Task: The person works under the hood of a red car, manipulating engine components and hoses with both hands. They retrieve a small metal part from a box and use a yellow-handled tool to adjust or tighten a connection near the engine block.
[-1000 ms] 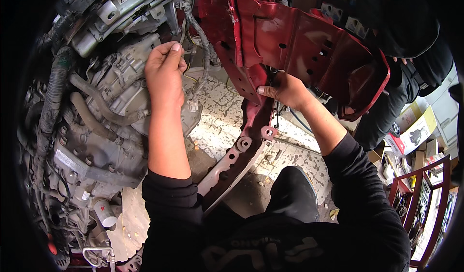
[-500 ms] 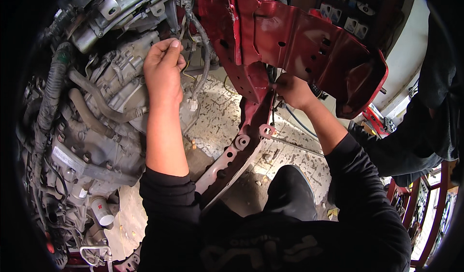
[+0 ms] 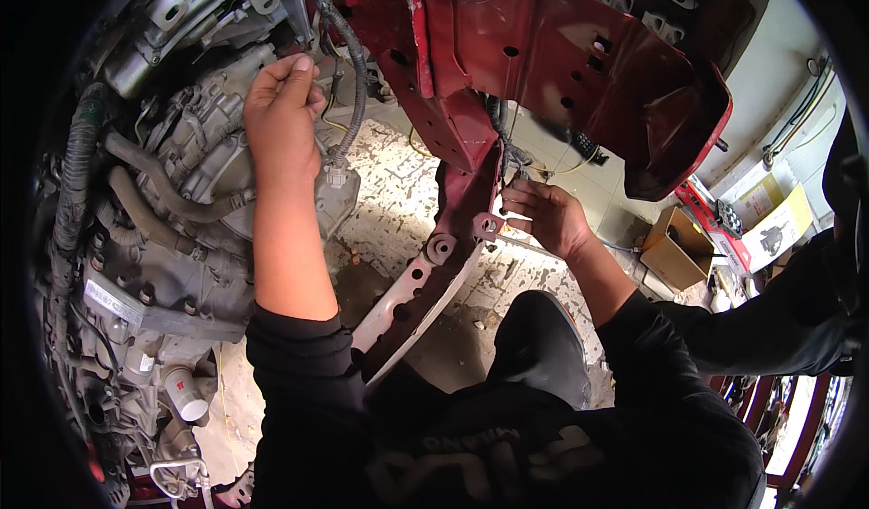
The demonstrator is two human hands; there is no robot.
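Over the engine and gearbox [image 3: 213, 161] on the left, my left hand [image 3: 282, 115] is raised with thumb and fingertips pressed in a pinch. Whatever it may hold is too small to make out. A grey taped wiring harness [image 3: 356, 79] hangs just to its right, ending in a pale connector [image 3: 337, 176]. My right hand [image 3: 554, 218] is beside the red body rail [image 3: 469, 183], its fingers stretched toward the rail and apart. Close above those fingertips hang dark wires with a connector [image 3: 516, 158], partly behind the rail.
A large dark red body panel [image 3: 543, 52] with holes spans the top. Curved hoses [image 3: 172, 179] run over the gearbox. Another person's dark-clothed leg [image 3: 769, 328] is at the right, near an open cardboard box [image 3: 677, 248]. My knee [image 3: 539, 346] is below the rail.
My right hand has come down and out from beside the rail's edge, its fingers loosening. The left hand keeps its pinch. The whole view has shifted, bringing the cardboard box into sight.
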